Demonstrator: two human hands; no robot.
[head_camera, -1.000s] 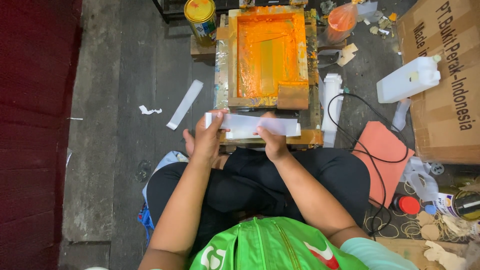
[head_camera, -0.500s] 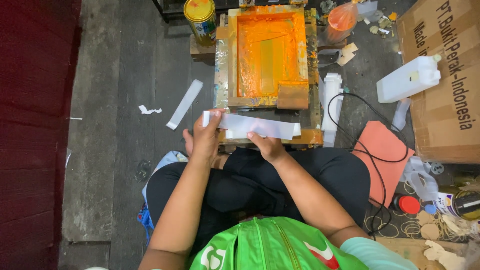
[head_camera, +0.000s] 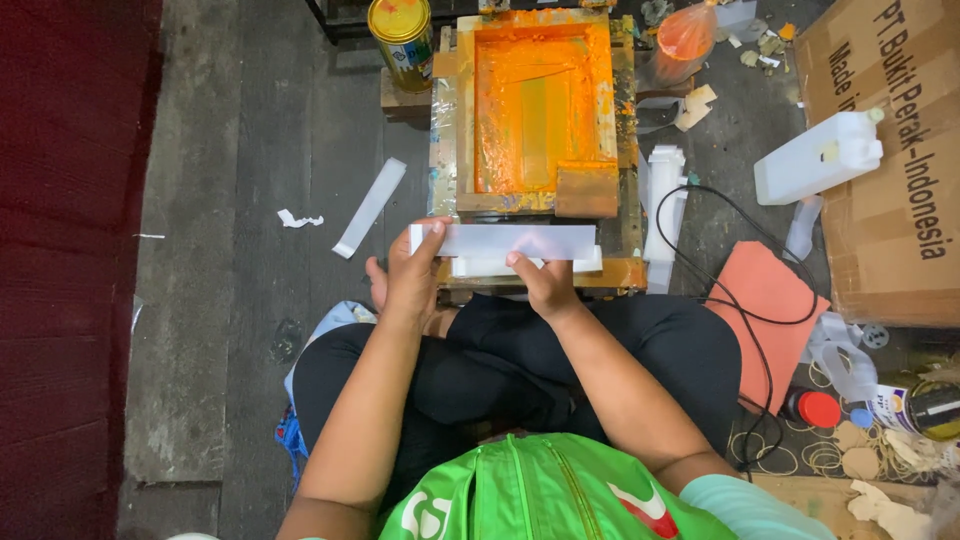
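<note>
Sitting cross-legged, the person grips a long, white, slightly see-through plastic strip (head_camera: 505, 240) at its left end with the left hand (head_camera: 410, 280), while the right hand (head_camera: 545, 285) pinches its lower edge near the middle. It lies flat just below the orange-stained screen frame (head_camera: 540, 105).

A: What's cut off at the top of the frame?

B: The yellow paint can (head_camera: 401, 38) and the orange-stained printing frame (head_camera: 540, 100) both lose their far ends there. The cardboard box (head_camera: 890, 170) runs off the right edge.

A: And the hands?

B: The left hand (head_camera: 412, 280) covers the white strip's (head_camera: 505, 241) left end; the right hand's (head_camera: 545, 285) fingertips are tucked beneath it. The small bits at lower right are too small to identify.
</note>
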